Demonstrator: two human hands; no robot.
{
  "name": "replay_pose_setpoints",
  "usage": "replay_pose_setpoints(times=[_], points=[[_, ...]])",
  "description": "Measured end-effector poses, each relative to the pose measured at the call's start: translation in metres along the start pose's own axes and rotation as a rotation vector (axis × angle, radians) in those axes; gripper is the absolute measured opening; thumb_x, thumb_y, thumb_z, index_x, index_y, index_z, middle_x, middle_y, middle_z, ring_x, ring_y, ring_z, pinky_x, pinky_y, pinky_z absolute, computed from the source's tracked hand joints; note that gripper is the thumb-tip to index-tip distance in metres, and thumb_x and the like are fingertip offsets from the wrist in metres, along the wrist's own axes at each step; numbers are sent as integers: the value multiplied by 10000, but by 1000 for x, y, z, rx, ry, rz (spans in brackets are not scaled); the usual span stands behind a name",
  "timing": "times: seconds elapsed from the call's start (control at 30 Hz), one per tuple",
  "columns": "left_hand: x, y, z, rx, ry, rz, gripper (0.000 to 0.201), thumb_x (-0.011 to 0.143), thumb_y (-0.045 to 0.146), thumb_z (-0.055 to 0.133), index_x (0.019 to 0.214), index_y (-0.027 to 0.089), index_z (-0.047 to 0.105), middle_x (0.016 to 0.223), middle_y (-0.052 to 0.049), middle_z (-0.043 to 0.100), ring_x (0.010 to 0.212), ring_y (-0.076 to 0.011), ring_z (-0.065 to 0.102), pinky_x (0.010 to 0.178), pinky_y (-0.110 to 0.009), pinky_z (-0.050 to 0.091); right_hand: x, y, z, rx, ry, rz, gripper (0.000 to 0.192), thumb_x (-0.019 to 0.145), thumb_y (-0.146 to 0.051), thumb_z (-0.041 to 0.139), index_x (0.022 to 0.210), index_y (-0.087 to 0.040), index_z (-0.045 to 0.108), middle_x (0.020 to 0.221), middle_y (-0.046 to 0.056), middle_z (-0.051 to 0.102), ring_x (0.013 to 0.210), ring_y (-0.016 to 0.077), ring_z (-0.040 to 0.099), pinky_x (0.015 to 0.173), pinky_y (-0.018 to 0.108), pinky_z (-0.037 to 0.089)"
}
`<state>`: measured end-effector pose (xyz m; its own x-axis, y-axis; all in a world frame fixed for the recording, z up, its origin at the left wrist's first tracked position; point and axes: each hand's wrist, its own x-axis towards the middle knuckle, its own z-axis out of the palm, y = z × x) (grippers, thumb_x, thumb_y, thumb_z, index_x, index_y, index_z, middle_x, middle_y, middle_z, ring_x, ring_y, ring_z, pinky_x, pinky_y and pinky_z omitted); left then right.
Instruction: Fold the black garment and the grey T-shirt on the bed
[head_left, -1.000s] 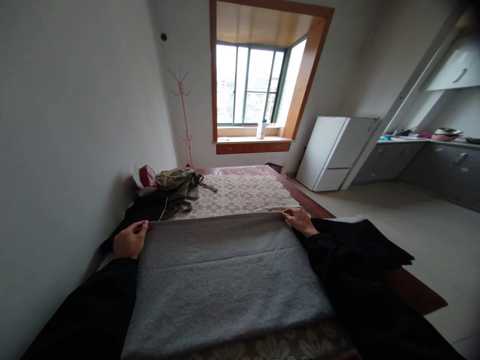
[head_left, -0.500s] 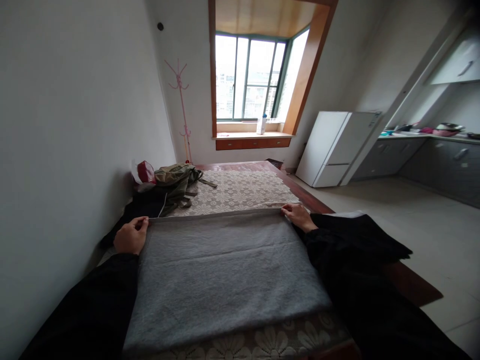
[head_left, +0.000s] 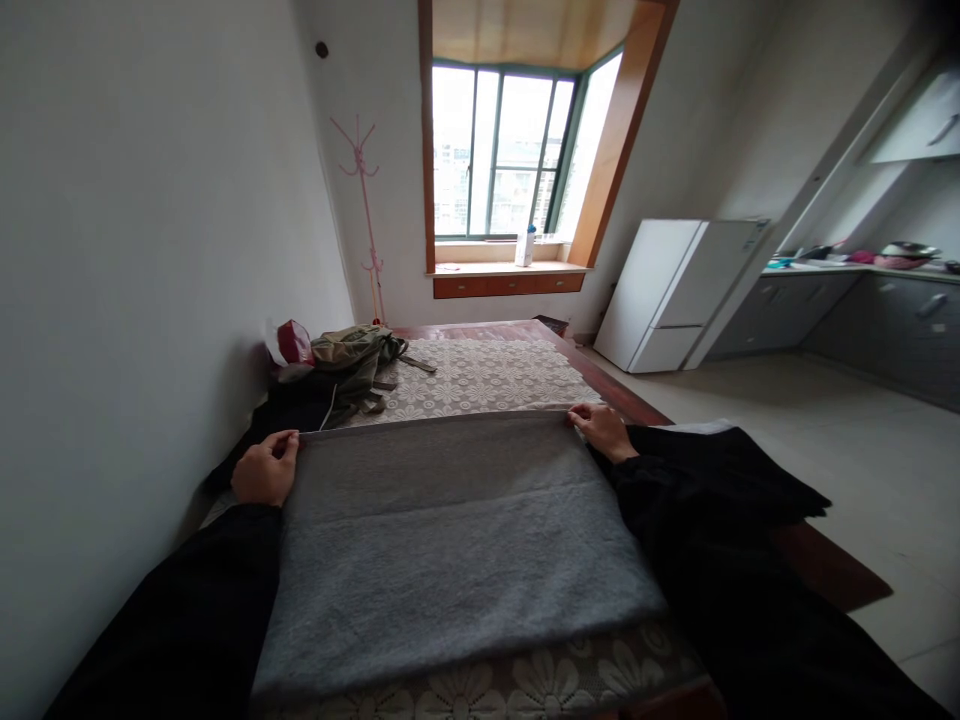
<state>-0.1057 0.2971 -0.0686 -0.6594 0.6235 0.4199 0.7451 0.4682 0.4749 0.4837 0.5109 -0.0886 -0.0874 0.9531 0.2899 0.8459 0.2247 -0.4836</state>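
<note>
At the far left, beside the wall, the left hand [head_left: 262, 472] has its grip drawn together, thumb and fingers pinching the far left corner of a grey cloth [head_left: 459, 520]. Just beyond it lie a dark fabric item [head_left: 281, 415], a red-and-clear plastic packet [head_left: 294, 342] and an olive backpack [head_left: 352, 348] with loose straps.

The grey cloth lies across the middle, over a lace tablecloth [head_left: 480, 372] that covers much of the dark red wooden bench [head_left: 613, 387]. Its far edge runs fairly straight between the two hands, a faint crease crosses it, and lace shows past its near edge. How many layers it has, I cannot tell.

To the right, the right hand [head_left: 606, 432] holds the opposite far corner in the same way, its grip closed to a pinch with no visible gap. Beside its sleeve, a black garment [head_left: 750, 472] rests at the bench's right side.

The step in hand looks like stretching and squaring the far edge. The next move would seem to call for equal tension at both corners, with the hands acting together so that the edge does not skew or the cloth bunch.
</note>
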Motion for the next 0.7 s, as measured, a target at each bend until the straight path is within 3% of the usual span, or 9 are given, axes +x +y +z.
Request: replay_pose_setpoints(times=[0.1, 0.27, 0.7], points=[[1, 2, -2, 58, -75, 10, 417, 940, 505, 498, 1136, 260, 773, 1007, -108, 797, 911, -308, 700, 720, -363, 492, -1, -3, 1, -28, -12, 20, 177, 895, -322, 626, 872, -237, 780, 854, 41, 803, 869, 232, 740, 795, 309, 514], [1, 4, -3, 55, -75, -12, 416, 942, 509, 490, 1142, 276, 770, 1044, -86, 802, 932, -317, 706, 713, -367, 483, -1, -5, 1, -38, -32, 7, 197, 908, -309, 608, 922, -228, 788, 873, 43, 803, 897, 218, 737, 821, 297, 507], [1, -5, 6, -49, 17, -5, 408, 923, 531, 518, 1107, 275, 777, 955, -57, 795, 870, -253, 693, 706, -321, 466, -1, -4, 1, -5, -27, -22, 201, 897, -264, 589, 944, -217, 779, 922, 49, 810, 896, 208, 741, 808, 289, 511]])
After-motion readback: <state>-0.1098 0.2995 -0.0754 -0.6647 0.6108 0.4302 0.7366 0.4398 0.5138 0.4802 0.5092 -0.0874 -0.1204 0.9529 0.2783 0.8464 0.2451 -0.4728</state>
